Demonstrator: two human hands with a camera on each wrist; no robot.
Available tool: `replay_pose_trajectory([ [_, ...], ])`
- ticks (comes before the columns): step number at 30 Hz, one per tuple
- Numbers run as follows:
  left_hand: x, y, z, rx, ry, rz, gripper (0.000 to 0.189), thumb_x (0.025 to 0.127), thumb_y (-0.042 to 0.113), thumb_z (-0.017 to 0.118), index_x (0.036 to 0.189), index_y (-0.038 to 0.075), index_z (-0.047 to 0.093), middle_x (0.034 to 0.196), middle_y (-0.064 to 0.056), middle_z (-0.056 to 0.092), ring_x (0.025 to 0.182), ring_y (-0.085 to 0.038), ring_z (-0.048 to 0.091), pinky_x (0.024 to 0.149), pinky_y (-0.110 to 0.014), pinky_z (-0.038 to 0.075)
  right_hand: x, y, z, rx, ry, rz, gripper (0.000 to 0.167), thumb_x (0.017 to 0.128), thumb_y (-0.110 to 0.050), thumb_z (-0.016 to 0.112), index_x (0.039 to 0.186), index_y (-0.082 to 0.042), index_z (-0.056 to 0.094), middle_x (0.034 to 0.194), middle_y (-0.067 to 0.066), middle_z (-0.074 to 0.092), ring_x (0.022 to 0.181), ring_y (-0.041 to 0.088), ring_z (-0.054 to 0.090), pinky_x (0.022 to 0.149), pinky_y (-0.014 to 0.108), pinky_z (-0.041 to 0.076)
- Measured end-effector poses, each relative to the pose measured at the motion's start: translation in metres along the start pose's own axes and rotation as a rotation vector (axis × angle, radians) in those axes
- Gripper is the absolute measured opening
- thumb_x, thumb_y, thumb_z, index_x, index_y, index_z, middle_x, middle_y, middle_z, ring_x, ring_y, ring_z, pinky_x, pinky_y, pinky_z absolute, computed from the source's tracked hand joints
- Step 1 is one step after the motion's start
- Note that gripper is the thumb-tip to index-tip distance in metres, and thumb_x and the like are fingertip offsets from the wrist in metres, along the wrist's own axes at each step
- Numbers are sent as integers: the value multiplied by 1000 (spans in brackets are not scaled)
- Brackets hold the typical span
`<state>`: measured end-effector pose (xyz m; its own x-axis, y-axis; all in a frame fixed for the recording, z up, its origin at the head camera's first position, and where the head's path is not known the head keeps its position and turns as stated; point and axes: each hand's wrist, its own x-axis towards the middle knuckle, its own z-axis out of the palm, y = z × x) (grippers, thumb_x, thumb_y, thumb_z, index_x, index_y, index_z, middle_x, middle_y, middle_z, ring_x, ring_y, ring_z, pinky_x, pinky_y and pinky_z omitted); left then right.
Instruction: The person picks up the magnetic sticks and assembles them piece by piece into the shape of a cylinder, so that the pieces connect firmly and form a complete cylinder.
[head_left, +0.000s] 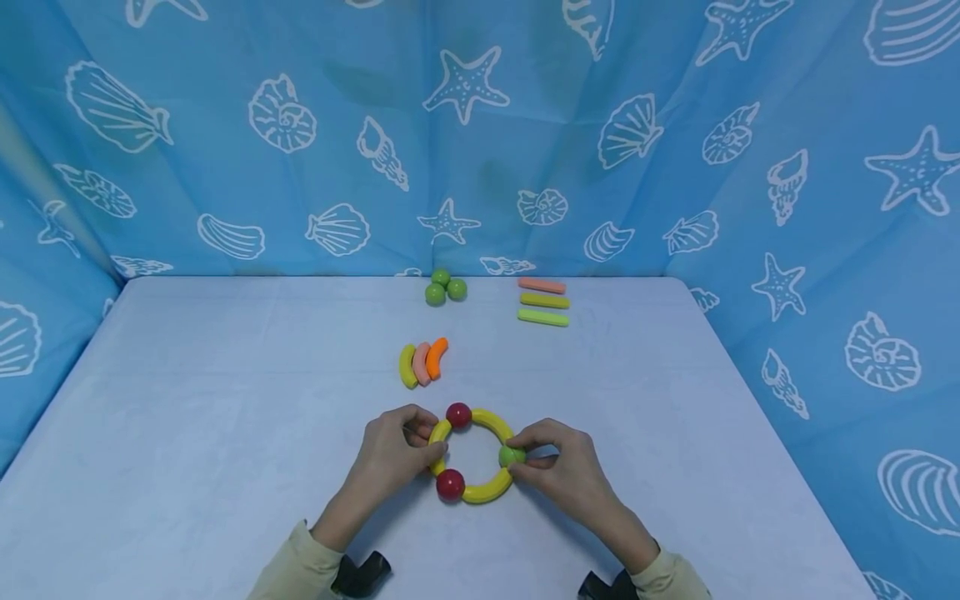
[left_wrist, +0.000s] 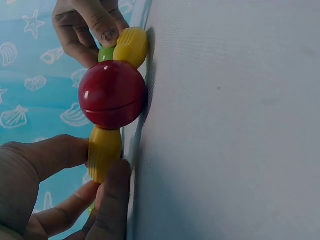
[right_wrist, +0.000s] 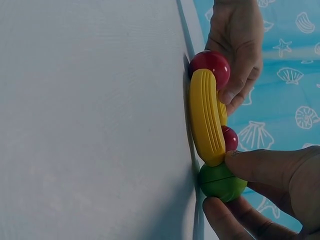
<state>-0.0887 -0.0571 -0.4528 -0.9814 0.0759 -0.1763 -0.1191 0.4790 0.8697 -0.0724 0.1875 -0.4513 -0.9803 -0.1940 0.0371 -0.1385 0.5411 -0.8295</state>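
Ring of yellow curved pieces and balls [head_left: 487,492] asks, I think, for gentle, equal pressure from both sides (one hard push could break the joints apart), with all parts kept flat on the table [head_left: 225,450]. It lies between the hands: left hand [head_left: 396,448] pinches the left yellow piece [left_wrist: 105,150]; right hand [head_left: 564,465] holds the green ball [right_wrist: 223,183] between thumb and fingers.

Table [head_left: 187,433]: wide lanes outside left hand [head_left: 393,446] and right hand [head_left: 562,462]. Beyond ring [head_left: 487,490], obstacles — 3 arcs [head_left: 422,364], 3 balls [head_left: 437,293], 3 bars [head_left: 544,301] — gap between last 2 groups.
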Motion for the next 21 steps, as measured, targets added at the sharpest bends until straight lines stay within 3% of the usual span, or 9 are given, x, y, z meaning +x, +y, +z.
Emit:
replay_pose_trajectory([
  [4, 0, 0, -2, 11, -20, 8, 30, 84, 13, 80, 110, 5, 67, 83, -3, 60, 65, -16, 59, 58, -27, 54, 2, 0, -2, -10, 1, -13, 34, 72, 6, 85, 95, -18, 77, 96, -7, 69, 94, 13, 67, 71, 22, 57],
  [8, 1, 0, -6, 78, -7, 56, 31, 87, 17, 78, 114, 6, 68, 80, 0, 59, 65, -15, 57, 57, -26, 51, 4, -1, -3, -39, 4, -28, 35, 72, 7, 85, 96, -18, 77, 97, -8, 69, 96, 14, 67, 73, 23, 57],
  [14, 9, -1, -10, 164, 40, 195, 33, 87, 18, 78, 118, 12, 69, 97, 0, 64, 85, -16, 60, 74, -29, 55, 9, -1, -4, -60, -1, -33, 36, 72, 7, 84, 98, -17, 76, 100, -9, 70, 99, 15, 67, 76, 25, 58],
  [18, 17, -4, -13, 155, 9, 298, 34, 87, 13, 78, 120, 12, 70, 113, -3, 66, 101, -19, 62, 85, -36, 56, 13, -1, -4, -59, -8, -48, 34, 74, 6, 84, 100, -16, 77, 102, -8, 71, 100, 15, 67, 77, 26, 58],
  [21, 22, -5, -14, 153, -26, 332, 30, 87, 10, 78, 117, 11, 73, 113, -1, 67, 104, -19, 62, 86, -36, 56, 16, -1, -3, -51, -17, -65, 32, 76, 5, 83, 101, -14, 77, 103, -6, 71, 101, 16, 67, 79, 27, 57],
])
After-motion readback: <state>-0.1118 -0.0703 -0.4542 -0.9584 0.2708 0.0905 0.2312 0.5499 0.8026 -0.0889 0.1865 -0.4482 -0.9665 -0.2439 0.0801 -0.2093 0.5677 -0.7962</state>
